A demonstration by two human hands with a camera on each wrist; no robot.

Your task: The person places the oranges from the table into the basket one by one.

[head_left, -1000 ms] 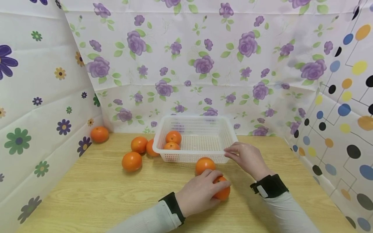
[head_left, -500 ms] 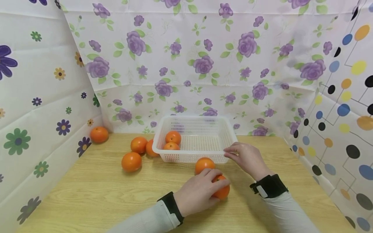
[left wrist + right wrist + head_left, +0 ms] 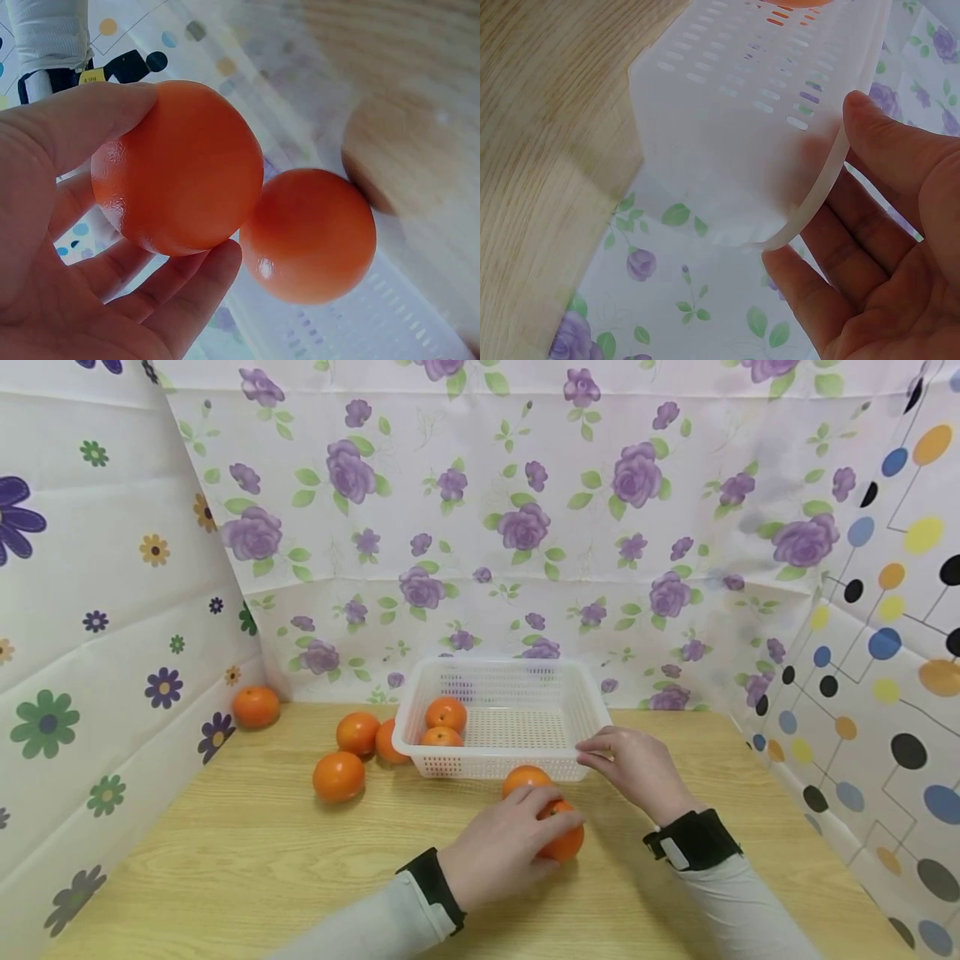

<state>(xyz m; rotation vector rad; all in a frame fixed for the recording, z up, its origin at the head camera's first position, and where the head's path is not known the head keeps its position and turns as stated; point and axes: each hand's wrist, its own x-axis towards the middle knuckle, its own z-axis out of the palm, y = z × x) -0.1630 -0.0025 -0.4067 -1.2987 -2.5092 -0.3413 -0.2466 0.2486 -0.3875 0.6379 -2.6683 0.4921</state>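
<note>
My left hand (image 3: 504,843) grips a smooth round orange (image 3: 564,835), thumb on one side and fingers round the other; the left wrist view shows this held orange (image 3: 180,169) large. Just beyond it, a second orange (image 3: 526,781) sits on the table before the basket's front wall, partly hidden by my fingers. My right hand (image 3: 637,770) pinches the front right corner of a white perforated plastic basket (image 3: 495,763). In the right wrist view, thumb and fingers lie on either side of the basket rim (image 3: 821,187). Two oranges (image 3: 446,716) lie inside the basket at its left end.
Left of the basket are several more oranges: one orange (image 3: 392,743) close against its side, one orange (image 3: 357,732) beside that, and one orange (image 3: 339,777) nearer me. Another orange (image 3: 257,706) lies at the far left corner. Patterned cloth walls surround the wooden table (image 3: 247,860).
My left hand and the orange in it have shifted a little left and forward, closer to the orange before the basket. The right hand and basket stay where they were.
</note>
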